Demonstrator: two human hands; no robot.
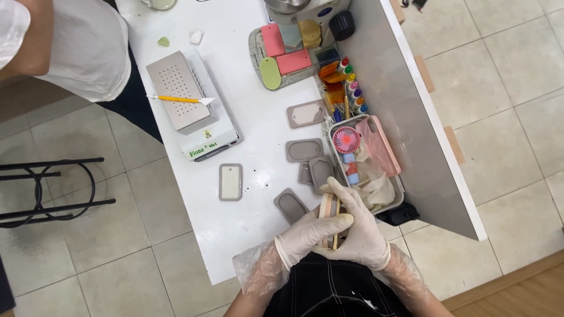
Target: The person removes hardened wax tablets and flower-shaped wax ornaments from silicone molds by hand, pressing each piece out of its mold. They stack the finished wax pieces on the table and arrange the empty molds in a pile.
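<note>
Both my hands wear white gloves and meet at the table's near edge. My left hand (306, 233) and my right hand (359, 226) close together around a peach and grey oblong mould piece (329, 205) held upright, with a thin wooden stick (335, 239) between the fingers. Several grey silicone moulds lie just beyond them: one (290, 205) beside my left hand, two overlapping ones (318, 171), and another (304, 149) further up. A grey mould filled with white (230, 181) lies to the left.
A white table (258, 117) carries a white and grey perforated machine (188, 103) with a yellow tool (176, 99) on it, a tray of pink, yellow and green cast pieces (282, 56), paint bottles (351, 88), and a bin (367, 161) with a small pink fan. Another person stands at upper left. A black stool (47, 191) is at the left.
</note>
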